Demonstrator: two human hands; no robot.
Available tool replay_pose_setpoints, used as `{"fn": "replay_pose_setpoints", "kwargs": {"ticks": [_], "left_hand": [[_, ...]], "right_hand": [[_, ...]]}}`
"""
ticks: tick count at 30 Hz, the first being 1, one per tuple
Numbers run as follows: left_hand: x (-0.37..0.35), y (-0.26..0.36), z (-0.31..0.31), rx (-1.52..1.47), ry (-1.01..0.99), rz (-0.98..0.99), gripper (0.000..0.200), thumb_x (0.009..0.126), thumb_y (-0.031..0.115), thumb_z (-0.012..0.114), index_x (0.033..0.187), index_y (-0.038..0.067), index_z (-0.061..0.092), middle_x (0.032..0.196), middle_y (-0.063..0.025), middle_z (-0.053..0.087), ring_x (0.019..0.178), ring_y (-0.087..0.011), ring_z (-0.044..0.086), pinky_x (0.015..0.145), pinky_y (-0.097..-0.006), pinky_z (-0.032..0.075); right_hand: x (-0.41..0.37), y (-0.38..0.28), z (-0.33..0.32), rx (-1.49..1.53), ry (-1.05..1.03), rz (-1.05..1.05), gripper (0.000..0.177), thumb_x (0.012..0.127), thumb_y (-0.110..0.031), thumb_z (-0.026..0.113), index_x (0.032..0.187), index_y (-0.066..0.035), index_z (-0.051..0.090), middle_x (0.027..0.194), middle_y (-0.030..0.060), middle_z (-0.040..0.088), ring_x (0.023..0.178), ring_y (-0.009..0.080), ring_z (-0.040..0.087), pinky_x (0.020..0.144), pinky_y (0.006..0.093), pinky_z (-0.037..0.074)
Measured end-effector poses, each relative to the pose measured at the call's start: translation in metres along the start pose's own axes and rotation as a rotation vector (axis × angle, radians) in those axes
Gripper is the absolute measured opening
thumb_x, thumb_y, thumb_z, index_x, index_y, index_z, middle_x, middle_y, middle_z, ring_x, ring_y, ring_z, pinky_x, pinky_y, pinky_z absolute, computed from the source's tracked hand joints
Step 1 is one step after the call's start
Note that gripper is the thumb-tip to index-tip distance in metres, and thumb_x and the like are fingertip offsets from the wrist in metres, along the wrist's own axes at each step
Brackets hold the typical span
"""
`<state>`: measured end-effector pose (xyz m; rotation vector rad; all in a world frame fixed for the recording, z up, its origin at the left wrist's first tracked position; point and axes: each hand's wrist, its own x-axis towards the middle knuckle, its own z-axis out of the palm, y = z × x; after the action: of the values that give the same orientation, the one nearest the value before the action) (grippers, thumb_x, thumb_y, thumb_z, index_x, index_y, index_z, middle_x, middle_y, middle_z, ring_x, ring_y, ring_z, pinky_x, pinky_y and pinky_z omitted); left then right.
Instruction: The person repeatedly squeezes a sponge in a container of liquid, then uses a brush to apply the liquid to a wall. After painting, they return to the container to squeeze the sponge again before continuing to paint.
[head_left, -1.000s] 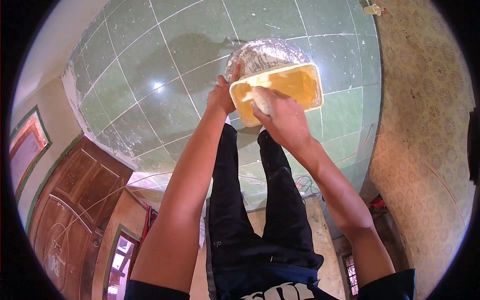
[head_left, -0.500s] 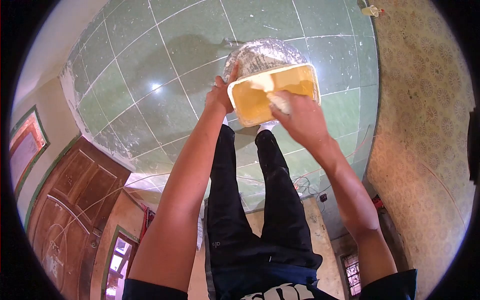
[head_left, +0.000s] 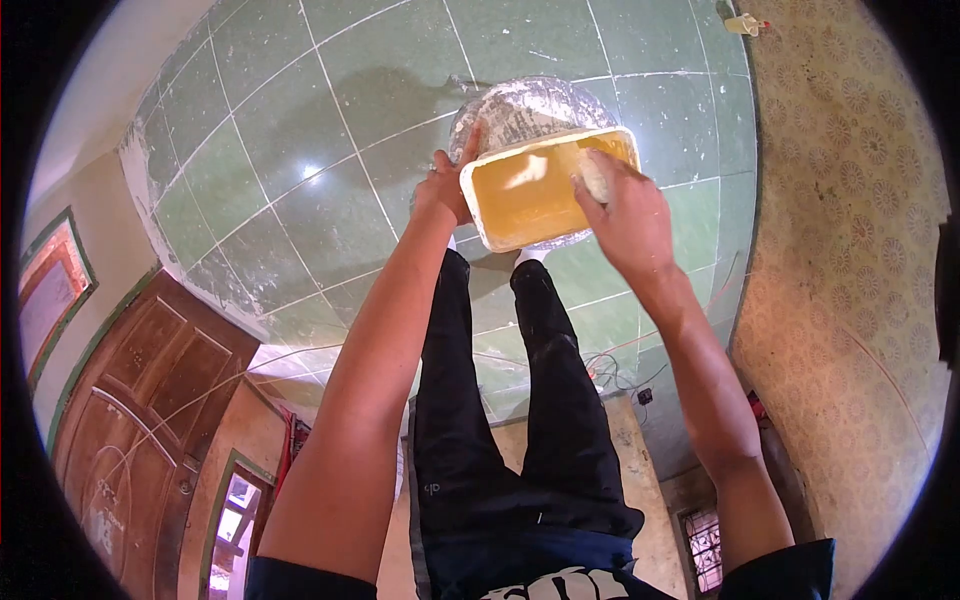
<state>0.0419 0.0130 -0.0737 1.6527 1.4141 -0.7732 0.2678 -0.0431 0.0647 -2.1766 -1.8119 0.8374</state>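
Left hand [head_left: 443, 190] is open, fingers spread at the tub's [head_left: 530, 218] left edge, probably bracing it, while the right hand [head_left: 637, 215] grips some pale tool [head_left: 596, 178] (can't tell what exactly) inside, by the far right corner. Tub's perched on a round splattered base [head_left: 540, 102], likely for height, creamy smear [head_left: 528, 172] toward the tub's far edge.

Brn door [head_left: 155, 400] at L, wires [head_left: 612, 376], grn tile flr [head_left: 300, 235].
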Motion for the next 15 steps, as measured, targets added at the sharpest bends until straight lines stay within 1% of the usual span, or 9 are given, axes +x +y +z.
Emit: {"fn": "replay_pose_setpoints", "kwargs": {"ticks": [2, 3, 5, 10, 12, 13, 15], "left_hand": [[0.003, -0.001, 0.002, 0.027, -0.011, 0.001, 0.131, 0.086, 0.033, 0.083, 0.165, 0.049, -0.021, 0.149, -0.0244, 0.044, 0.125, -0.0447, 0.066, 0.102, -0.0544, 0.057], [0.005, -0.003, 0.004, 0.029, -0.011, -0.001, 0.131, 0.086, 0.033, 0.083, 0.165, 0.049, -0.021, 0.149, -0.0244, 0.044, 0.125, -0.0447, 0.066, 0.102, -0.0544, 0.057], [0.009, -0.007, 0.01, 0.016, 0.029, 0.025, 0.128, 0.088, 0.029, 0.081, 0.165, 0.05, -0.019, 0.147, -0.0248, 0.045, 0.123, -0.0447, 0.067, 0.1, -0.0545, 0.058], [0.01, -0.012, 0.014, -0.029, 0.072, 0.063, 0.122, 0.091, 0.031, 0.077, 0.166, 0.049, -0.017, 0.145, -0.0269, 0.046, 0.118, -0.046, 0.069, 0.096, -0.054, 0.059], [0.012, -0.015, 0.018, -0.05, 0.086, 0.084, 0.12, 0.092, 0.032, 0.076, 0.166, 0.049, -0.016, 0.145, -0.0275, 0.047, 0.116, -0.0468, 0.07, 0.094, -0.0538, 0.059], [0.011, -0.015, 0.019, -0.058, 0.101, 0.1, 0.12, 0.092, 0.033, 0.077, 0.167, 0.048, -0.016, 0.145, -0.0281, 0.047, 0.115, -0.0475, 0.07, 0.094, -0.054, 0.059], [0.01, -0.016, 0.018, -0.064, 0.117, 0.114, 0.12, 0.091, 0.033, 0.077, 0.167, 0.047, -0.015, 0.145, -0.0286, 0.047, 0.114, -0.0481, 0.07, 0.093, -0.0542, 0.059]], "right_hand": [[-0.004, -0.008, 0.012, -0.013, 0.001, -0.018, 0.038, 0.1, -0.03, 0.066, 0.126, -0.002, 0.069, 0.107, 0.0251, 0.073, 0.091, 0.0452, 0.072, 0.081, 0.0531, 0.058], [-0.006, -0.013, 0.016, 0.009, -0.009, -0.033, 0.039, 0.101, -0.029, 0.066, 0.127, -0.001, 0.067, 0.108, 0.0252, 0.073, 0.09, 0.045, 0.072, 0.081, 0.0531, 0.058], [-0.011, -0.024, 0.02, 0.069, -0.044, -0.038, 0.04, 0.101, -0.028, 0.065, 0.127, 0.002, 0.065, 0.108, 0.0257, 0.072, 0.091, 0.0444, 0.072, 0.081, 0.0526, 0.058], [-0.016, -0.041, 0.031, 0.155, -0.108, -0.065, 0.038, 0.1, -0.027, 0.066, 0.125, 0.002, 0.065, 0.106, 0.0258, 0.072, 0.094, 0.0444, 0.072, 0.083, 0.0527, 0.058], [-0.019, -0.045, 0.038, 0.198, -0.131, -0.116, 0.037, 0.098, -0.025, 0.067, 0.122, 0.003, 0.065, 0.104, 0.0251, 0.072, 0.092, 0.0446, 0.072, 0.082, 0.0528, 0.058], [-0.02, -0.049, 0.038, 0.197, -0.159, -0.108, 0.034, 0.097, -0.025, 0.069, 0.118, 0.002, 0.066, 0.102, 0.0232, 0.074, 0.09, 0.0441, 0.073, 0.082, 0.0519, 0.059], [-0.022, -0.053, 0.041, 0.175, -0.167, -0.127, 0.034, 0.097, -0.025, 0.069, 0.117, 0.002, 0.066, 0.1, 0.0228, 0.074, 0.09, 0.0438, 0.073, 0.081, 0.0515, 0.059]]}}
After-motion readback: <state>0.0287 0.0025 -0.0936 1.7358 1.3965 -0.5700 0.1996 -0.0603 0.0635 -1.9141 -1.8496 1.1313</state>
